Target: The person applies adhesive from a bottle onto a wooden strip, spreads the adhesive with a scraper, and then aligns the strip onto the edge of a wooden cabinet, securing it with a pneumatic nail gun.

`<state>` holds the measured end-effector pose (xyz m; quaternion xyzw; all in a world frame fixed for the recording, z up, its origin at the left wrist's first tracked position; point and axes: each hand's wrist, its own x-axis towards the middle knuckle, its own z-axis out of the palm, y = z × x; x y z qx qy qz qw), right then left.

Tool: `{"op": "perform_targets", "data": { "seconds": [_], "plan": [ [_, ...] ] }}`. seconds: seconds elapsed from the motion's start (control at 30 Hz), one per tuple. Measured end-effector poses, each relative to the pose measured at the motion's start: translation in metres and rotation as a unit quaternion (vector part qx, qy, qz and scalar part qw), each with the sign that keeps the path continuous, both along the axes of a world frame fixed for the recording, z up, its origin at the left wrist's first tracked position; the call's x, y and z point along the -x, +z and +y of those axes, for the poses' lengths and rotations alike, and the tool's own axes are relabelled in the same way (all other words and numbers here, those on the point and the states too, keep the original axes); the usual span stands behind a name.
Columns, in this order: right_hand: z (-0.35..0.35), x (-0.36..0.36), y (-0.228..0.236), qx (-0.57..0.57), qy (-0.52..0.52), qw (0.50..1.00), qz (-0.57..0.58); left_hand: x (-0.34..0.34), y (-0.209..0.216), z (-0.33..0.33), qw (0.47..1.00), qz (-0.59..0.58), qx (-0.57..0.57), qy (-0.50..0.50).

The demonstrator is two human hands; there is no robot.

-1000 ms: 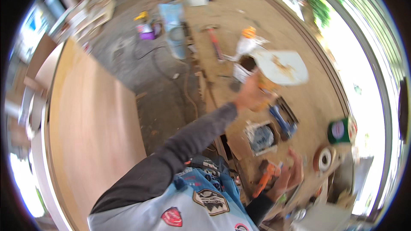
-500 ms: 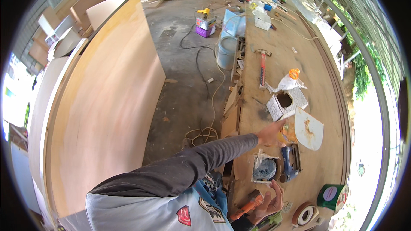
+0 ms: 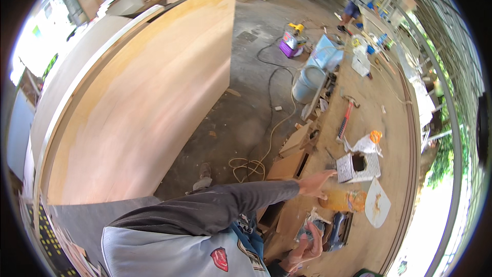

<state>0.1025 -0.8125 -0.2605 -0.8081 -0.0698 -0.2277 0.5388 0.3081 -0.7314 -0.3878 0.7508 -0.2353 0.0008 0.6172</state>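
Note:
My left hand (image 3: pixel 314 183) reaches over the bench edge with fingers stretched out. Its thumb lies close beside a clear jar of amber stuff (image 3: pixel 338 200); I cannot tell whether they touch. A white scraper-like sheet with a brown smear (image 3: pixel 378 202) lies at the jar's far end. Beyond my fingers stands a white patterned box (image 3: pixel 353 168) with a dark opening. My right hand (image 3: pixel 308 246) hovers low by the near edge, fingers loosely bent and apart, nothing visible in it. Past it are a blue-and-black nail gun (image 3: pixel 337 230) and an open box with a plastic bag (image 3: pixel 313 219), partly hidden.
A red-handled hammer (image 3: pixel 347 119) lies farther along the wooden bench (image 3: pixel 392 161). A large wooden panel (image 3: pixel 148 102) stands at left. Cables (image 3: pixel 248 166) coil on the floor, with a blue bucket (image 3: pixel 309 83) beside the bench. Another person (image 3: pixel 361 2) stands far back.
The view has swung left, so the bench things sit lower and mostly farther right. My left hand has drawn back slightly from the jar. An orange-handled tool near my right hand is out of sight.

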Motion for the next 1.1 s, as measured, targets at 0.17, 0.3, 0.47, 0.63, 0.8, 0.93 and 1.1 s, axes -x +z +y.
{"op": "perform_targets", "data": {
  "seconds": [0.17,0.3,0.47,0.63,0.8,0.93,1.1],
  "plan": [
    [0.027,-0.041,-0.013,0.005,0.111,0.994,0.025,0.038,-0.032,0.127,0.987,0.034,-0.001,0.156],
    [0.073,-0.076,-0.025,0.003,0.197,0.979,0.057,0.115,-0.052,0.251,0.939,0.142,0.03,0.313],
    [0.146,-0.117,-0.039,0.071,0.304,0.944,0.106,0.247,-0.094,0.374,0.826,0.243,-0.014,0.508],
    [0.236,-0.137,-0.076,0.192,0.431,0.879,0.067,0.454,-0.253,0.453,0.613,0.378,0.014,0.694],
    [0.325,-0.119,-0.086,0.181,0.501,0.842,0.086,0.532,-0.294,0.438,0.601,0.564,-0.434,0.365],
    [0.397,-0.105,-0.089,0.176,0.559,0.807,0.075,0.581,-0.33,0.391,0.447,0.567,0.179,0.668],
    [0.468,-0.108,-0.075,0.119,0.547,0.829,-0.011,0.604,-0.325,0.384,0.176,0.306,0.271,0.896]
  ]
}}
